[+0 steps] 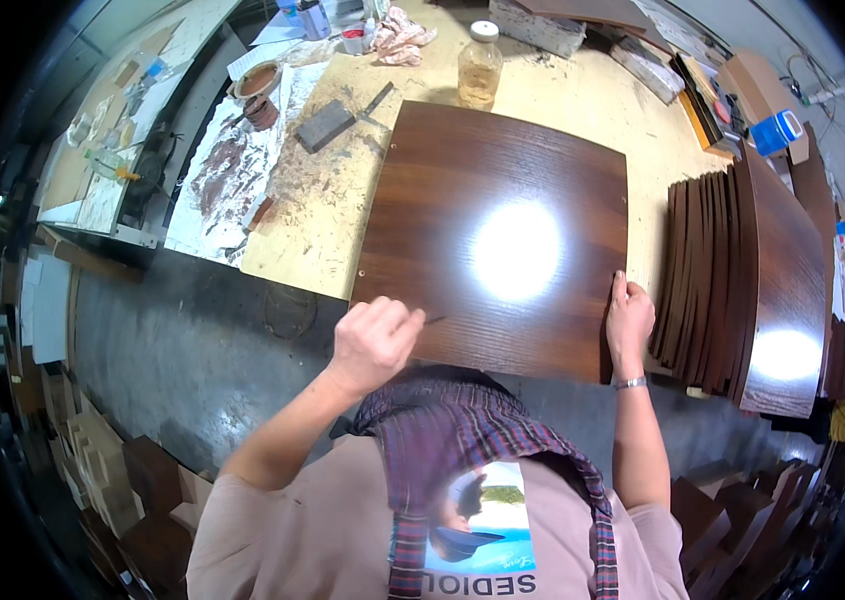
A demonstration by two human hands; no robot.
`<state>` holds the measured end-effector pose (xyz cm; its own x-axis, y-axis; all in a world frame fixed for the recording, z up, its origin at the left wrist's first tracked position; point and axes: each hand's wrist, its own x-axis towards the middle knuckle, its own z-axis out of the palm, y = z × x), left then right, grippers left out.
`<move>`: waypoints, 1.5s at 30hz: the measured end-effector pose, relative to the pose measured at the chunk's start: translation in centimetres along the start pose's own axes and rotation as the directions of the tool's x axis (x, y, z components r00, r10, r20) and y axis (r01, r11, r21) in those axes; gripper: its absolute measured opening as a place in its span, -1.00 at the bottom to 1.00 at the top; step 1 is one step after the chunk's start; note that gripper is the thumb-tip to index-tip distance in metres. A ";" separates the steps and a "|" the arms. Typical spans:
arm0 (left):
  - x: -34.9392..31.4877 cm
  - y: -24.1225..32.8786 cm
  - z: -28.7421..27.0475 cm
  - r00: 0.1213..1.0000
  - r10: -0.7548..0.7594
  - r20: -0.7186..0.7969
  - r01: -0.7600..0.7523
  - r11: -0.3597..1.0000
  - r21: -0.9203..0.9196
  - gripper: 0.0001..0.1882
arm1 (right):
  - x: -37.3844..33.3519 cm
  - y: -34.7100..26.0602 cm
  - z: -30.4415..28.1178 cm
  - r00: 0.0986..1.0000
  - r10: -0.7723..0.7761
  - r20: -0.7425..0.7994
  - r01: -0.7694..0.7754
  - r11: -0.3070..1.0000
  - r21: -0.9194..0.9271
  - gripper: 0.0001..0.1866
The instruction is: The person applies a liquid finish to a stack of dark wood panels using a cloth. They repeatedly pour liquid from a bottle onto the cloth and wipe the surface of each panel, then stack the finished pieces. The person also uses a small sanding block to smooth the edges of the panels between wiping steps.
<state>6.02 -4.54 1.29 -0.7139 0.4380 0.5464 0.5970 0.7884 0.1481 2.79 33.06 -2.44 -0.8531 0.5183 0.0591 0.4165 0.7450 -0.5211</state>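
Observation:
A dark brown glossy wooden panel (483,190) lies flat on the workbench, with a bright lamp glare near its middle. My left hand (375,338) is at the panel's near left edge, fingers closed around a thin tool (435,320) whose tip pokes out over the wood. My right hand (629,322) rests on the panel's near right edge, fingers gripping it; a bracelet sits on that wrist.
A stack of similar dark panels (743,270) stands on edge to the right. On the pale bench top (313,220) lie a grey sanding block (325,125), a jar of yellowish liquid (481,68), a small brown-stained bowl (257,80), rags and stained paper. Grey floor is below the bench.

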 end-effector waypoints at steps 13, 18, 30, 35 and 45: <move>-5.5 -22.1 1.7 0.600 -0.761 -0.248 0.799 0.552 0.239 -0.80 | -0.4 0.0 -0.1 1.000 0.004 0.008 -0.004 0.999 0.049 -0.42; -7.9 -29.0 2.9 0.509 -0.854 -0.111 0.848 0.474 0.237 -0.78 | -0.3 -0.1 -0.1 1.000 -0.018 -0.003 0.018 0.998 0.057 -0.42; -1.5 -12.9 -1.5 0.905 -0.339 0.256 0.422 0.787 -0.449 -0.62 | -0.1 0.6 0.7 0.998 -0.016 -0.054 0.015 1.000 -0.012 -0.43; 4.2 -14.7 2.7 0.925 -0.216 0.314 0.347 0.816 -0.462 -0.66 | -0.3 0.2 0.4 0.999 -0.015 -0.035 0.013 0.999 -0.051 -0.45; 20.2 -26.4 15.6 0.946 -0.262 0.190 0.321 0.838 -0.442 -0.66 | 0.0 1.2 0.8 0.991 -0.093 -0.093 0.091 0.995 -0.029 -0.48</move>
<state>-29.83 -9.79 -4.42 -0.9014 0.2902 0.3213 0.4330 0.6097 0.6639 2.99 33.61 -3.72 -0.8552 0.4835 0.1864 0.3461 0.8007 -0.4890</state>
